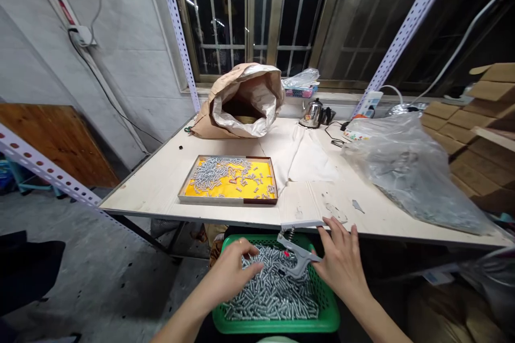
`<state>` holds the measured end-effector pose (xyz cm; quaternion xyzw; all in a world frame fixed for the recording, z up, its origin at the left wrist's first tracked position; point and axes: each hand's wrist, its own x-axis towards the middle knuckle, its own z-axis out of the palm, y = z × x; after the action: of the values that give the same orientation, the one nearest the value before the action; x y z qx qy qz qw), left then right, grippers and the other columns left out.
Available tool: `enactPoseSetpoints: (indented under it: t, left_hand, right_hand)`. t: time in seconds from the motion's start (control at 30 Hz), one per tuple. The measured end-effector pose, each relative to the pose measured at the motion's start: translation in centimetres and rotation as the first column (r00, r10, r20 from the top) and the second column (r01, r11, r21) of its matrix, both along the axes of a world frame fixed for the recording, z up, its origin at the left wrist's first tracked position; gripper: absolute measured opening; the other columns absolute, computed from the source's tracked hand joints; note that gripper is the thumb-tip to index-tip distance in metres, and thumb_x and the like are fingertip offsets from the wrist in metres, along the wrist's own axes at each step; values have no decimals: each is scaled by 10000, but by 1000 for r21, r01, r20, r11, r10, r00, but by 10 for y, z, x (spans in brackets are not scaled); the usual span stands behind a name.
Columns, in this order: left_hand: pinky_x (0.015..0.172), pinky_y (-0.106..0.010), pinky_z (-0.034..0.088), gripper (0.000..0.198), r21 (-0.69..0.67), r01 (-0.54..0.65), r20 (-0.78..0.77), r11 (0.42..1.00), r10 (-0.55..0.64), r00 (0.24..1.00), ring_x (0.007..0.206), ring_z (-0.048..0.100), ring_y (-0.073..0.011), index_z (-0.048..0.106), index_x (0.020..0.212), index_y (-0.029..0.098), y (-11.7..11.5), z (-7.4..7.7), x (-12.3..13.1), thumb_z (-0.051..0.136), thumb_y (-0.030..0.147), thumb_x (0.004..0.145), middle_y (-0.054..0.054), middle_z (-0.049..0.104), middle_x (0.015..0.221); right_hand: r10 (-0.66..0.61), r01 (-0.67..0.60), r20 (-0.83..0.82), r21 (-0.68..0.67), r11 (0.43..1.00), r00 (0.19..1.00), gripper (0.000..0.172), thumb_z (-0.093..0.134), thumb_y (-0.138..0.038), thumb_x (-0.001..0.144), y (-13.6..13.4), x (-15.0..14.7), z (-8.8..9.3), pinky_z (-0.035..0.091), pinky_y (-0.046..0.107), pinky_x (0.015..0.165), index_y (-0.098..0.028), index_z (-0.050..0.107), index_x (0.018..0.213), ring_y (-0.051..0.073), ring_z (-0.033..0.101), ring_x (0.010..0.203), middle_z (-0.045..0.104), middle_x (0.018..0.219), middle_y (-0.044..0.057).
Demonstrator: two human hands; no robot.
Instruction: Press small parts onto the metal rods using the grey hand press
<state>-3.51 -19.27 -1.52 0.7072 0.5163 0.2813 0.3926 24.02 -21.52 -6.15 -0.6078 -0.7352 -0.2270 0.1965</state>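
A green plastic basket (328,321) full of small silvery metal pieces (273,292) sits below the table's front edge. My left hand (233,270) reaches into it with fingers curled over the pieces; whether it holds any is hidden. My right hand (341,262) rests with fingers stretched out against a grey hand press tool (295,252) fixed at the table edge, its handle hanging over the basket. On the table beyond lies a shallow yellow tray (231,199) holding more of the same silvery pieces.
An open brown paper sack (241,99) lies at the back of the table (161,182). A big clear plastic bag (406,171) covers the right side. A kettle (311,114), cardboard boxes (478,128), a white cloth (306,158) and slotted steel posts are around.
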Motion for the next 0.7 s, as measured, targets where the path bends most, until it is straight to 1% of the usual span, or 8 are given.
enactPoseSetpoints:
  t: [0.07, 0.13, 0.23, 0.33, 0.43, 0.5, 0.57, 0.7]
  left_hand:
    - [799, -308, 433, 211, 127, -96, -147, 987, 115, 982, 886, 604, -228, 677, 937, 165, 29, 6, -15, 572, 263, 782, -94, 677, 941]
    - [850, -323, 413, 231, 215, -200, -352, 956, 267, 897, 947, 591, -235, 670, 957, 148, 72, 13, -32, 494, 207, 819, -119, 668, 1002]
    - [780, -299, 415, 149, 136, -163, -429, 977, 206, 879, 876, 602, -230, 690, 805, 145, 136, 19, -53, 570, 124, 719, -105, 693, 909]
    - [616, -247, 396, 103, -9, -78, -451, 997, 66, 890, 639, 584, -178, 655, 575, 164, 174, 19, -62, 659, 66, 548, -27, 668, 632]
    - [550, -238, 357, 134, -67, -58, -437, 996, 23, 899, 524, 531, -153, 608, 472, 166, 184, 16, -63, 666, 46, 492, 5, 591, 479]
    - [560, -247, 355, 99, -25, -91, -402, 996, 74, 913, 547, 532, -159, 620, 509, 158, 181, 15, -62, 652, 69, 537, -8, 593, 503]
    - [601, -255, 370, 65, 58, -154, -338, 986, 165, 927, 635, 551, -171, 661, 649, 142, 172, 15, -60, 601, 119, 644, -38, 630, 624]
    - [608, -256, 405, 275, 107, -230, -159, 967, 245, 957, 643, 542, -146, 653, 971, 113, 139, 16, -47, 456, 218, 810, -48, 624, 751]
  right_hand:
    - [-10, 10, -1, 7, 1000, 1000, 396, 499, -267, 736, -3, 7, -4, 181, 612, 1081, -115, 521, 1101, 334, 405, 1226, 503, 1235, 176]
    - [-18, 18, -9, 16, 1000, 1000, 392, 494, -292, 746, -3, 10, -5, 185, 612, 1080, -122, 518, 1098, 336, 400, 1231, 502, 1234, 173]
    - [-21, 22, -18, 33, 999, 1000, 399, 487, -324, 764, -2, 10, -4, 195, 612, 1076, -118, 513, 1104, 341, 391, 1238, 492, 1243, 178]
    - [-15, 17, -31, 37, 999, 999, 394, 477, -344, 782, 1, 8, -3, 202, 609, 1075, -122, 513, 1106, 341, 399, 1230, 489, 1244, 176]
    - [-7, 8, -50, 30, 1000, 999, 385, 485, -347, 782, 3, 7, -4, 203, 608, 1076, -126, 520, 1095, 338, 412, 1218, 491, 1235, 170]
    - [-4, 6, -63, 21, 1000, 998, 381, 494, -341, 776, 4, 7, -4, 200, 608, 1078, -127, 523, 1090, 335, 413, 1217, 492, 1232, 166]
    - [-6, 7, -73, 19, 1000, 997, 381, 500, -334, 770, 6, 6, -1, 199, 606, 1079, -129, 522, 1089, 332, 411, 1219, 493, 1232, 164]
    - [-18, 21, -92, 33, 999, 996, 409, 520, -306, 755, 15, -1, 9, 199, 599, 1085, -121, 510, 1120, 335, 374, 1255, 478, 1257, 170]
